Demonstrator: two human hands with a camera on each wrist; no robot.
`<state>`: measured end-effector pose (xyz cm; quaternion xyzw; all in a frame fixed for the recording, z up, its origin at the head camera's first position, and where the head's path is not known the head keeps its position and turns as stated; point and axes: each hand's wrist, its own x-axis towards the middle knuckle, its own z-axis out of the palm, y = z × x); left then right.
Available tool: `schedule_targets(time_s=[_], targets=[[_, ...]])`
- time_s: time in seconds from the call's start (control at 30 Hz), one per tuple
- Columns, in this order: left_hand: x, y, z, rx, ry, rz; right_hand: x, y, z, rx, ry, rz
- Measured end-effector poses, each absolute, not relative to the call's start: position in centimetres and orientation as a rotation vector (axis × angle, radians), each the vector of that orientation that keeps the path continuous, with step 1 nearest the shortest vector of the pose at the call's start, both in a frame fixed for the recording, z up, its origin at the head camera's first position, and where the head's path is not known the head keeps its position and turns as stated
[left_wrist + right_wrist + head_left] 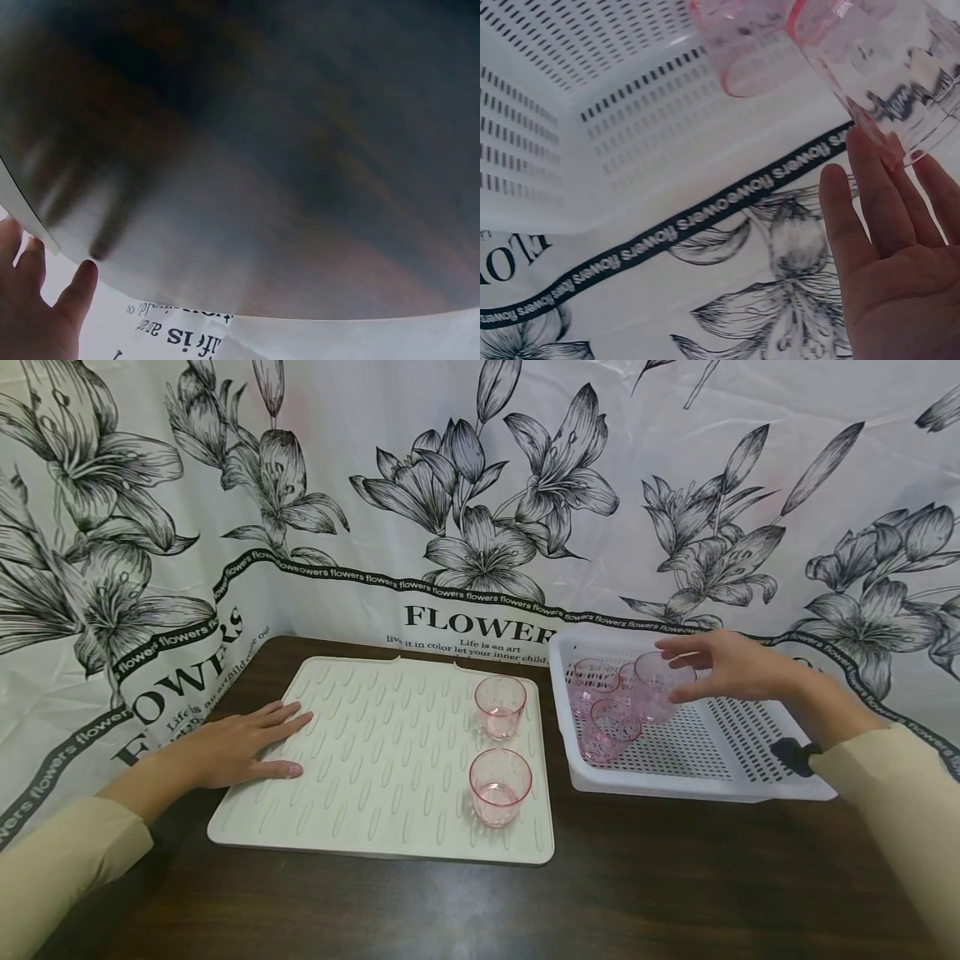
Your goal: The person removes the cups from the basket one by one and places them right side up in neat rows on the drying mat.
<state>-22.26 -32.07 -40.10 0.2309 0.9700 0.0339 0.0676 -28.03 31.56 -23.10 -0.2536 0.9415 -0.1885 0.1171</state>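
Observation:
In the head view my left hand (232, 747) lies with its fingers spread on the left edge of a cream drying mat (375, 760) with raised oval ridges. Two pink-tinted clear glasses (500, 789) stand upright on the mat's right side, one behind the other. Over the white basket (735, 789), my right hand (738, 668) holds a pink-tinted glass (658, 693) between thumb and fingers. The right wrist view shows this glass (900, 75) tilted at the fingertips. Several more pink glasses (611, 731) sit in the basket's left part.
The dark wooden table (450, 910) extends in front of the mat and basket. A white curtain (315, 602) with black flower prints hangs right behind them and along the left side. A dark object (795, 756) shows at the right wrist, by the basket's right end.

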Motion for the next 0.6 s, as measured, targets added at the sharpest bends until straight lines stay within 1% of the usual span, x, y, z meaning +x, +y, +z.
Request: schedule_targets(time_s=[0.4, 0.6], targets=[[-22.3, -32.2, -40.0, 0.690, 2.918, 0.111, -27.9, 27.1, -21.7, -0.764, 2.781, -0.525], [-22.4, -32.3, -40.2, 0.702, 2.917, 0.119, -28.1, 24.5, -21.4, -0.823, 2.756, -0.555]])
